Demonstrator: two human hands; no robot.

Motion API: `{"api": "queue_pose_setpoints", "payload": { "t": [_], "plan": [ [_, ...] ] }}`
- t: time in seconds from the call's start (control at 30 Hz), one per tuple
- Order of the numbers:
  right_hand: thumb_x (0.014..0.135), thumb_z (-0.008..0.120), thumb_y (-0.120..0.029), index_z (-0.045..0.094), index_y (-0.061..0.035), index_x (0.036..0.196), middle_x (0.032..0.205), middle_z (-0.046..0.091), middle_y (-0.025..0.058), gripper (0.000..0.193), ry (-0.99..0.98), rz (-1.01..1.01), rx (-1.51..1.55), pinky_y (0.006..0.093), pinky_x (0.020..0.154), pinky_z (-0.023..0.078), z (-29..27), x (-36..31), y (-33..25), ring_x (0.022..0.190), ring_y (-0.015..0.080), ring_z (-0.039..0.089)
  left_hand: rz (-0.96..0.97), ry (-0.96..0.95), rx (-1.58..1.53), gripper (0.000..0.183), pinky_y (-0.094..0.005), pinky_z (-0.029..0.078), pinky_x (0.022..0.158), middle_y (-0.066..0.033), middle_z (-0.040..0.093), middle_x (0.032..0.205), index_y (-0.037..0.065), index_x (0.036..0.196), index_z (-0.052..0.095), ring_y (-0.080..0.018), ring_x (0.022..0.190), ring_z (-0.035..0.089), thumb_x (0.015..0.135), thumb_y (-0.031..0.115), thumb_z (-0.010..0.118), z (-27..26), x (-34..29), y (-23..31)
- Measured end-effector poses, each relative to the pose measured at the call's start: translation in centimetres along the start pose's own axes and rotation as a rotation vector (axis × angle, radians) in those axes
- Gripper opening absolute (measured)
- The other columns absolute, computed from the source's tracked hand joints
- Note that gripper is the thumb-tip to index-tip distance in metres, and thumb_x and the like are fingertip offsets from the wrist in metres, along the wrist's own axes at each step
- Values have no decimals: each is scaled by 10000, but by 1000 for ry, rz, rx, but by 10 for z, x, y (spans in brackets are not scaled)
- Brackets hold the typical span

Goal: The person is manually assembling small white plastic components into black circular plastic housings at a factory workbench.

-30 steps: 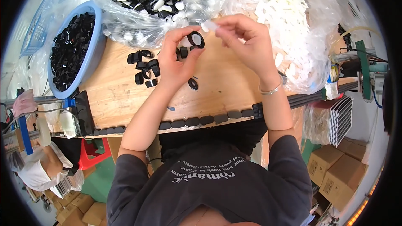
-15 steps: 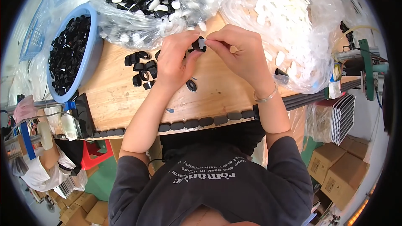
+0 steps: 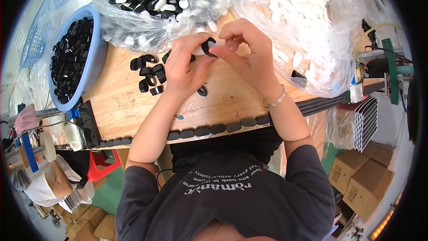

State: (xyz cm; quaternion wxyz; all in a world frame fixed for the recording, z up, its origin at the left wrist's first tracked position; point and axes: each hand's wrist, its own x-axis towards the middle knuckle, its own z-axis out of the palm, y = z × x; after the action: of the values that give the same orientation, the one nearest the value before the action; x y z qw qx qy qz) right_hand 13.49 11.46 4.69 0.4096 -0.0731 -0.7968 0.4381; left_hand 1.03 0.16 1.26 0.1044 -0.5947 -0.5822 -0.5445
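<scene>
Black ring (image 3: 205, 47) sits pinched in the left hand (image 3: 183, 62) over the table (image 3: 129, 114); the right hand's (image 3: 249, 58) thumb meets its rim, any grip unclear. Probably light, stiff and smooth, it likely suits holding by opposite outer sides.

At the left of the table (image 3: 120, 107) stands a basin (image 3: 96, 62) full of rings (image 3: 73, 53). Far middle, a plastic bag (image 3: 133, 33) holds mixed pieces; far right, another bag (image 3: 332, 73) holds flat pieces (image 3: 301, 0). Loose rings (image 3: 149, 73) lie right of the basin (one more ring (image 3: 202, 90) sits apart, nearer and right). Pads (image 3: 218, 128) line the near edge. Cartons (image 3: 368, 185) stand near right, a stool (image 3: 100, 167) near left.
</scene>
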Motion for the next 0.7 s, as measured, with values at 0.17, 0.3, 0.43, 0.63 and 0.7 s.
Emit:
{"api": "queue_pose_setpoints", "payload": {
  "t": [0.17, 0.3, 0.43, 0.63, 0.7],
  "plan": [
    [802, 688, 15, 636, -12, 892, 857, 604, 38, 107, -48, -34, 61, 196, 618, 443, 6, -3, 4, 711, 88, 549, -41, 64, -62, 446, -297, 504, 802, -154, 652, 1072, -10, 1122, 549, -241, 907, 633, 710, -77, 706, 0, -2, -6],
    [821, 659, 39, 625, 0, 929, 963, 595, 50, 120, 4, 14, 126, 194, 657, 465, 8, -4, 7, 780, 82, 565, 34, 42, 10, 444, -312, 508, 805, -168, 648, 1080, -12, 1118, 548, -257, 929, 628, 709, -79, 707, -3, 0, -6],
    [839, 647, 35, 601, 0, 1004, 1009, 587, 51, 175, -18, 143, 248, 207, 681, 485, 10, -7, 10, 821, 78, 569, 132, 20, 19, 436, -330, 508, 810, -175, 648, 1077, -12, 1110, 550, -267, 934, 626, 707, -80, 705, -2, 0, -4],
    [866, 644, -10, 574, 12, 1087, 1044, 601, 49, 233, -18, 372, 601, 211, 742, 494, 13, -7, 7, 883, 79, 589, 81, 66, -8, 431, -350, 496, 843, -173, 651, 1076, -6, 1104, 554, -272, 952, 620, 707, -51, 719, -1, 2, -5],
    [853, 684, -71, 599, 27, 1080, 997, 636, 45, 262, -109, 487, 708, 213, 761, 506, 11, -6, 7, 872, 77, 603, 93, 46, 16, 420, -350, 490, 863, -170, 652, 1083, -3, 1106, 556, -275, 990, 611, 721, -30, 722, -2, 1, -6]
  ]
}}
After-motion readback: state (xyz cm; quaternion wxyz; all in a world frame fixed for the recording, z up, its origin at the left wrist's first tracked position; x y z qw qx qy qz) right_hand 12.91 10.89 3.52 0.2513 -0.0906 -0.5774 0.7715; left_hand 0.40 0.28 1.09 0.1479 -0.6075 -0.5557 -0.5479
